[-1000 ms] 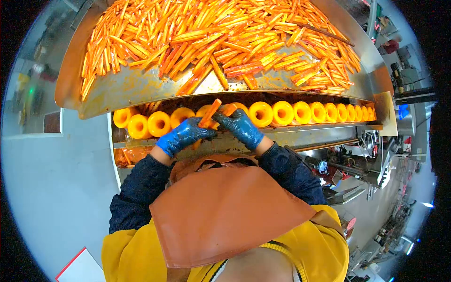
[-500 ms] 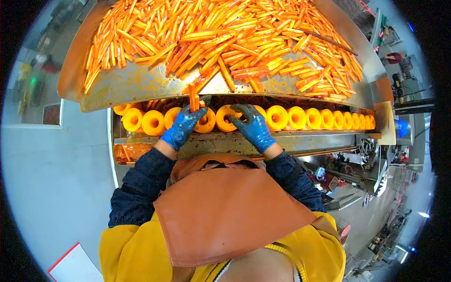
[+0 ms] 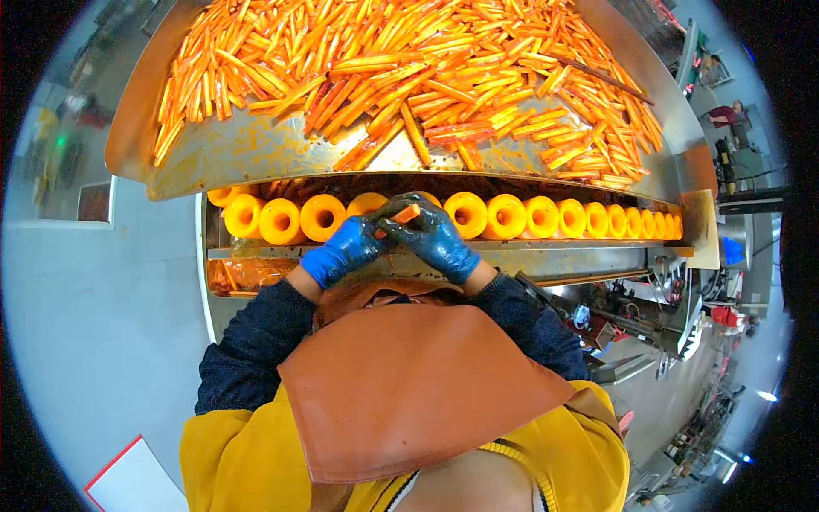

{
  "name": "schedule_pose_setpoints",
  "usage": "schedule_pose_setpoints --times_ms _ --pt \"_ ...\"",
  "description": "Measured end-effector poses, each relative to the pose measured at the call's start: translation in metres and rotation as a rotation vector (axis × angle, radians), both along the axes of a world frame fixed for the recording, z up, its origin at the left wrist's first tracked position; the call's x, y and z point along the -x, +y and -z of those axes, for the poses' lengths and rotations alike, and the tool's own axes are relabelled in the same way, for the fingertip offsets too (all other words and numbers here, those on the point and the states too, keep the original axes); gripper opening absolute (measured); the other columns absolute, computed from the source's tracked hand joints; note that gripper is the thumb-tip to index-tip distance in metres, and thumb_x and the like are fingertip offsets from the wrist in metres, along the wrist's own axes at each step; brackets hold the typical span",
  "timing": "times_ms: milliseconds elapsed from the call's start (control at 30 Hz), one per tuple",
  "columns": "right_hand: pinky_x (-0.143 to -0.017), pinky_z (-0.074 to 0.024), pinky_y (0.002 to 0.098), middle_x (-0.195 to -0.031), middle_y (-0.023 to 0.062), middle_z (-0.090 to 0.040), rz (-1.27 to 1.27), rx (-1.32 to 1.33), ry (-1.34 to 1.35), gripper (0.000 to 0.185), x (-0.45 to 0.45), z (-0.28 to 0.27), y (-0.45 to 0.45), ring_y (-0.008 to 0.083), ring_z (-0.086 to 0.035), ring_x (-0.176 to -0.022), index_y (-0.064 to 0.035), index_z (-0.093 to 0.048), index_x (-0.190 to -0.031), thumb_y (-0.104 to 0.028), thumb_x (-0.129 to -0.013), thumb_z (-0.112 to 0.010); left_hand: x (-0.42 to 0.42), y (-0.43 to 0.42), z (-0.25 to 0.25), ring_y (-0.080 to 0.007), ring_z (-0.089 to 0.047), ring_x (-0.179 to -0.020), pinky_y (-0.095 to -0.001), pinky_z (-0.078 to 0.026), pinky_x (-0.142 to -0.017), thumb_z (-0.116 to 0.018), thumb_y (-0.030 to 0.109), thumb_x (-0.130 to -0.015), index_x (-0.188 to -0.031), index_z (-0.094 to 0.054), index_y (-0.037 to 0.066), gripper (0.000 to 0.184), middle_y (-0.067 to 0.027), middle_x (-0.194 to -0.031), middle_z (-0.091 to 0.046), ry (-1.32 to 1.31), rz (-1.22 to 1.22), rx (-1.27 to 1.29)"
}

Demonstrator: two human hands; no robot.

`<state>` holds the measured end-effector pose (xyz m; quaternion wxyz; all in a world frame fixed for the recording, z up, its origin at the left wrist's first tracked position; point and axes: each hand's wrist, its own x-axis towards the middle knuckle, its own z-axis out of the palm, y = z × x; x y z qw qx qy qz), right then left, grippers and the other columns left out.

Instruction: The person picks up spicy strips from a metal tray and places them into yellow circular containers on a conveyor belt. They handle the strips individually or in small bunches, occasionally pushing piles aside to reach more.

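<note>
Both hands wear stained blue gloves and meet in front of the row of yellow-orange ring-shaped cups (image 3: pixel 322 218). My left hand (image 3: pixel 351 246) is closed, its fingers against the right hand. My right hand (image 3: pixel 437 243) curls in from the other side, closed as well. Between them they grip the orange sticks (image 3: pixel 406 213); one short end pokes out near the right thumb, while the rest is hidden by the gloves. The hands cover part of the cups behind them.
A wide metal tray (image 3: pixel 247 145) heaped with sauce-coated orange sticks (image 3: pixel 375 85) lies beyond the cups. A metal ledge (image 3: pixel 546 259) runs along the near side. More sticks lie in a lower trough (image 3: pixel 247 275) at left. Machinery stands at right.
The orange sticks, held upright in my left hand before, are now tilted between both hands. My right hand has moved left from the cups and closed; my left hand has shifted right and lower.
</note>
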<state>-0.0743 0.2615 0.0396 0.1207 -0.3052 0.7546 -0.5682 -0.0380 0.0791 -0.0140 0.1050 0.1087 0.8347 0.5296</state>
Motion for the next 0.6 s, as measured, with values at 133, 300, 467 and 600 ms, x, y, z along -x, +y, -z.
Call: schedule_pose_setpoints --times_ms 133,300,467,600 --pt "-0.075 -0.0486 0.026 -0.094 0.0058 -0.061 0.218 0.342 -0.544 0.024 0.001 0.03 -0.003 0.0159 -0.059 -0.088 -0.0041 -0.059 -0.109 -0.01 -0.086 -0.061 0.003 -0.016 -0.032 -0.0254 -0.061 -0.096 -0.0334 -0.047 -0.083 -0.07 0.027 -0.078 -0.113 -0.059 0.006 0.042 -0.0141 -0.109 -0.062 -0.087 0.033 -0.044" --pt "-0.071 -0.0495 0.0285 -0.092 0.0087 -0.063 0.35 0.092 -0.213 0.019 0.017 0.034 -0.001 0.0172 -0.061 -0.081 -0.0041 -0.062 -0.104 -0.012 -0.086 -0.06 0.007 -0.057 -0.028 -0.0108 -0.057 -0.08 -0.027 -0.047 -0.072 -0.065 0.016 -0.084 -0.106 -0.063 0.005 0.026 -0.0012 -0.091 -0.064 -0.31 -0.467 -0.368" --pt "-0.075 -0.0498 0.0332 -0.094 0.0135 -0.063 0.125 -0.223 0.146 0.029 0.017 0.029 -0.009 0.0264 -0.063 -0.082 -0.0068 -0.064 -0.1 -0.022 -0.077 -0.071 0.011 -0.052 -0.014 -0.0082 -0.054 -0.082 -0.0242 -0.046 -0.074 -0.063 0.01 -0.084 -0.102 -0.062 0.004 0.019 0.0011 -0.093 -0.063 -0.137 -0.464 -0.47" --pt "-0.072 -0.0509 0.0375 -0.094 0.0152 -0.063 0.406 -0.242 0.166 0.026 0.06 0.007 0.032 0.0314 -0.062 -0.081 -0.0091 -0.064 -0.101 -0.016 -0.077 -0.067 0.007 -0.054 -0.02 -0.0091 -0.056 -0.089 -0.0247 -0.046 -0.08 -0.066 0.009 -0.082 -0.103 -0.062 0.003 0.022 -0.0034 -0.097 -0.064 -0.167 -0.34 -0.419"
